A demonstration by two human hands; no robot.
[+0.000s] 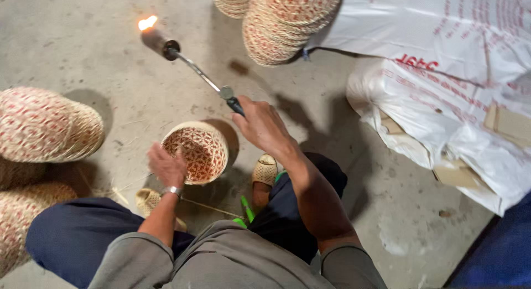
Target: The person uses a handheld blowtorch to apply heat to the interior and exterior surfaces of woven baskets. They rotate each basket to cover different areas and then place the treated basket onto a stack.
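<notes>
While the person squats low over the grey concrete floor (110, 56), both hands are busy with 1 small round woven bamboo basket patterned in red and natural straw (196, 152). It sits tilted on its side between the person's knees, just in front of the 2 woven tan sandals (265, 170), its open mouth turned up toward the camera. The left hand (166, 166) is curled over the basket's near rim, fingers pressed on the weave, which seems to keep it tipped and steady. A metal watch band (173, 190) circles that wrist.

The right hand (260, 125) is wrapped tight around the dark grip of a long metal gas torch (188, 62), whose thin tube runs up and left to a dark cylindrical burner head with a small orange flame (147, 23) at its tip. The flame points away, well apart from the basket and from both hands, probably to keep heat off skin and weave for now.

More baskets of the same weave surround the spot: 1 stack lying at the left edge (47, 125) and another pile at the top (279, 17). Bulky white woven plastic sacks with red markings (442, 84) lie at the right, near the top pile. A thin green stick-like object (246, 208) shows between the legs; what it is cannot be told.
</notes>
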